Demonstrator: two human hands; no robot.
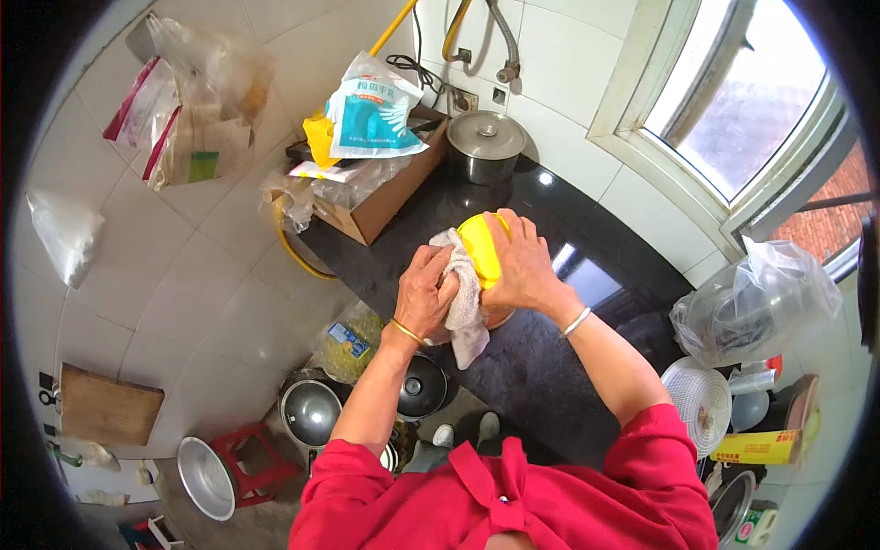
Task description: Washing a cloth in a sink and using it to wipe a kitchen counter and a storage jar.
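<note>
My left hand (425, 292) grips a pale, damp-looking cloth (466, 313) and presses it against the side of a round container with a yellow lid (479, 251). Spread over the lid's right side, my right hand (526, 265) holds this container tilted above the black countertop (550, 371). Below the lid, a small orange-brown part of the container's body (500, 317) shows between cloth and hand. The rest of the body is hidden, and its contents cannot be seen.
At the counter's back stand a lidded steel pot (486, 141) and a cardboard box (385, 196) topped with a blue-and-white glove packet (378, 110). Right of my arm are a clear plastic bag (749, 309) and a white strainer basket (696, 405). Dark lidded pans (419, 386) sit low left.
</note>
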